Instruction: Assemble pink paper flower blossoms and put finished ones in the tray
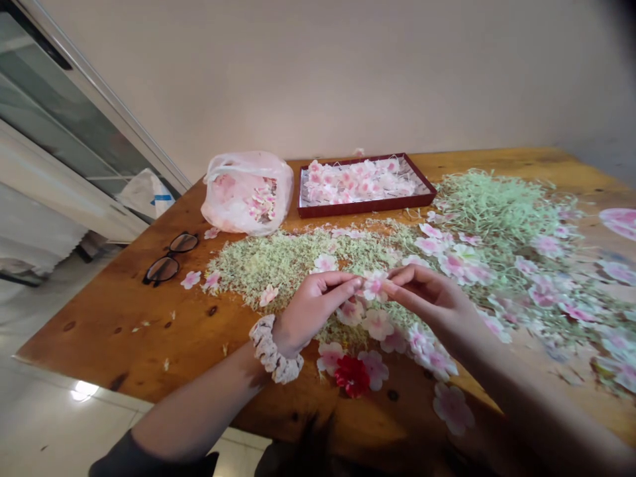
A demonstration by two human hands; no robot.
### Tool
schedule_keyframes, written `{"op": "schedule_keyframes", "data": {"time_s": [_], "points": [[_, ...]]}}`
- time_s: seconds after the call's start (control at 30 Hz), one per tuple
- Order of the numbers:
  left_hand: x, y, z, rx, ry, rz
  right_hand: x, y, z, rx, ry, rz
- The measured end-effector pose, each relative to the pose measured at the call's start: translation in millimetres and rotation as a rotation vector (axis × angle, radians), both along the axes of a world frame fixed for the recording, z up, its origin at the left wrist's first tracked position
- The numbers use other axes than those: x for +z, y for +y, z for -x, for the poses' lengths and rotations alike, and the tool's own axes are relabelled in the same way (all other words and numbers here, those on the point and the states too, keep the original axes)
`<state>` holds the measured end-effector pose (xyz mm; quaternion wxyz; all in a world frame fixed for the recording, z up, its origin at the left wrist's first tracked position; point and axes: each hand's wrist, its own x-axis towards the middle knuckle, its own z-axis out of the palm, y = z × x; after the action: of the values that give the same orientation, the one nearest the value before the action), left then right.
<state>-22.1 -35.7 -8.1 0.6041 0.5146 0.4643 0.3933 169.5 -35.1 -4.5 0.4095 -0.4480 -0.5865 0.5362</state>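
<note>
Pink blossom (373,285) sits pinched between my left hand (313,311) and right hand (427,298). Shredded green paper (293,265) lies beneath; a maroon tray (368,212), plastic bag (233,205) and eyeglasses (171,258) lie beyond.

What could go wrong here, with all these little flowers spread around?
The pink artificial blossom pinched between the left hand and right hand looks delicate, so it might crease or tear. The right forearm lies low over the loose blossoms and could drag them out of place. The glasses sit close to the pale shreds, so they might get knocked or buried.
</note>
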Motion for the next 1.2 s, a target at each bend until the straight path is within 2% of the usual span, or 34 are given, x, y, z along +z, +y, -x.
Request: {"op": "schedule_keyframes", "data": {"time_s": [0.37,0.63,0.9,1.2], "points": [[0.6,1.9,1.8,0.011,0.098,-0.040,4.5,-1.9,-0.1,0.037,-0.019,-0.002],[2.6,0.0,-0.6,-0.017,0.095,-0.129,-2.2,0.0,0.2,0.021,-0.032,-0.010],[6.4,-0.6,-4.3,-0.054,0.189,-0.133,-5.2,0.2,1.6,0.017,-0.008,0.008],[2.9,0.5,-1.2,-0.056,0.178,-0.160,-3.4,1.3,0.6,0.025,0.017,0.005]]}}
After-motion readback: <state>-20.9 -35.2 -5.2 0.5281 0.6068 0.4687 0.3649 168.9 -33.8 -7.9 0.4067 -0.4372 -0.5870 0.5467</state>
